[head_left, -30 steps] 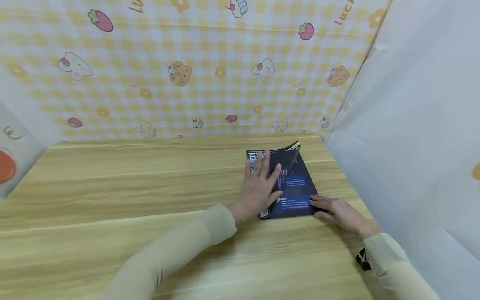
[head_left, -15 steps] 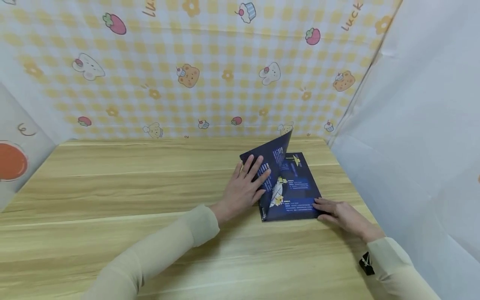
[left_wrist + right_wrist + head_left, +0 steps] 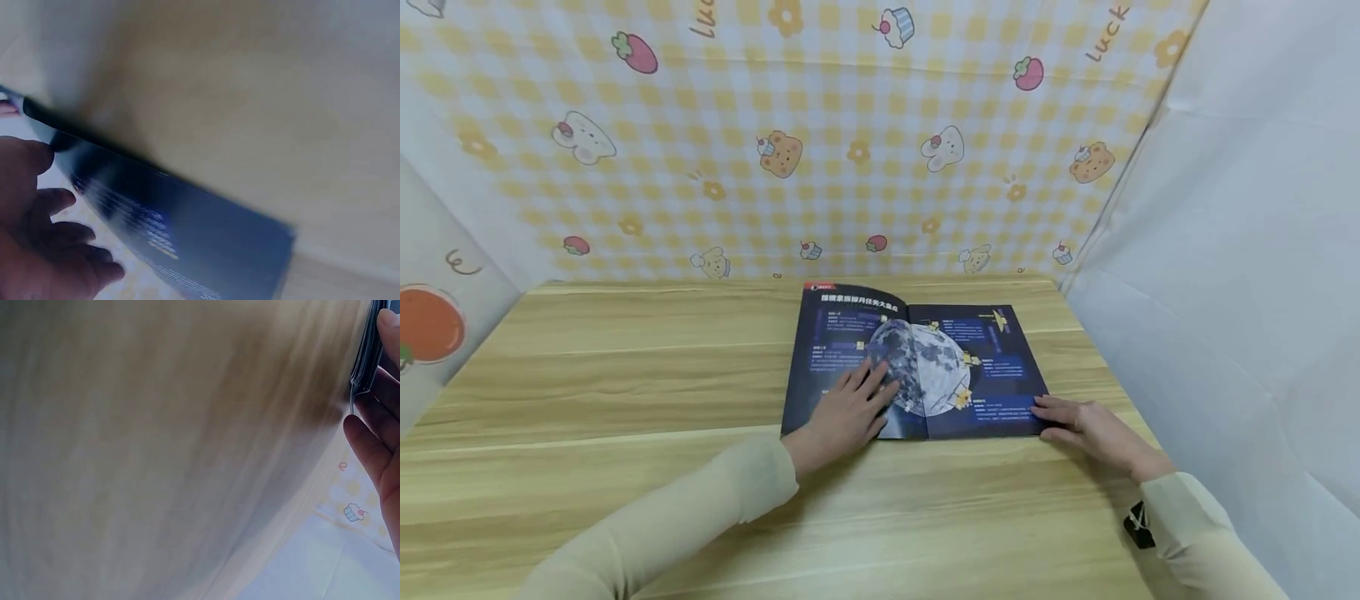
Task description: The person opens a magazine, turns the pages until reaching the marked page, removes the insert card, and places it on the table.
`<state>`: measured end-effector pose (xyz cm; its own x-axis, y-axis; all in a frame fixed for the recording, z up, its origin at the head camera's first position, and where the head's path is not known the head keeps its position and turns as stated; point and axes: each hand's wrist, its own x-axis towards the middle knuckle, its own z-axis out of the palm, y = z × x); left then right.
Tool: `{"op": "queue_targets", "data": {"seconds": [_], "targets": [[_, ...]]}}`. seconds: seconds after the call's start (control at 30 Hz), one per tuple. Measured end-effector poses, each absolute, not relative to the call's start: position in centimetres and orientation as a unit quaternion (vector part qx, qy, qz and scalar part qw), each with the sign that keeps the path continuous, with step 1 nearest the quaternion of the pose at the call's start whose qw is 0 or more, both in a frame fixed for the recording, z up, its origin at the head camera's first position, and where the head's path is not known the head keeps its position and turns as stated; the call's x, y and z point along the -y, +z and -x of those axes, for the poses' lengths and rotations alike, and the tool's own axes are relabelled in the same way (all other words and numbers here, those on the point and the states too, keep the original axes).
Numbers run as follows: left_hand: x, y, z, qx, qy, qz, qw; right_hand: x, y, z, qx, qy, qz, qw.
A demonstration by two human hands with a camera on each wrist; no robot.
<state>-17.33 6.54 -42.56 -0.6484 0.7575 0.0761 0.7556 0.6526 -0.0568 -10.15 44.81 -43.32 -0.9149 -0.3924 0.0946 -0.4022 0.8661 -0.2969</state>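
Observation:
An open magazine with dark pages lies on the table, a large grey moon printed across its middle and pale text around it. On its left page rests my left hand, fingers extended and slightly spread over the moon's edge. The left page bows up toward the spine, and the left wrist view shows it beside the fingers. My right hand lays its fingertips on the lower right corner, thumb at the near edge. In the right wrist view the right thumb sits close by the stacked page edges.
A wood-grain table carries the magazine. Behind it hangs a yellow checked cloth with cartoon prints, and a white sheet stands at the right. A small black clip-like piece is by the right sleeve.
My left hand has swept left, turning the upper pages over, so the magazine now lies spread open with the moon showing. The right hand has stayed at the lower right corner.

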Motion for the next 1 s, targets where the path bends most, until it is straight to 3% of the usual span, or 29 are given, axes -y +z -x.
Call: {"op": "queue_targets", "data": {"seconds": [0.17, 0.63, 0.77, 1.0], "targets": [[-6.0, -43.4, 17.1, 0.918, -0.035, 0.393, -0.037, -44.8, -43.1, 10.2, 0.965, 0.169, -0.202, 0.0], [-6.8, -43.1, 17.7, 0.923, -0.011, 0.378, -0.076, -45.8, -42.2, 11.1, 0.96, 0.179, -0.211, -0.035], [-7.0, -42.9, 17.7, 0.923, -0.001, 0.376, -0.08, -45.8, -42.6, 10.9, 0.961, 0.169, -0.217, -0.014], [-7.7, -42.1, 17.9, 0.922, 0.035, 0.375, -0.086, -46.1, -43.4, 10.4, 0.954, 0.126, -0.256, 0.093]]}}
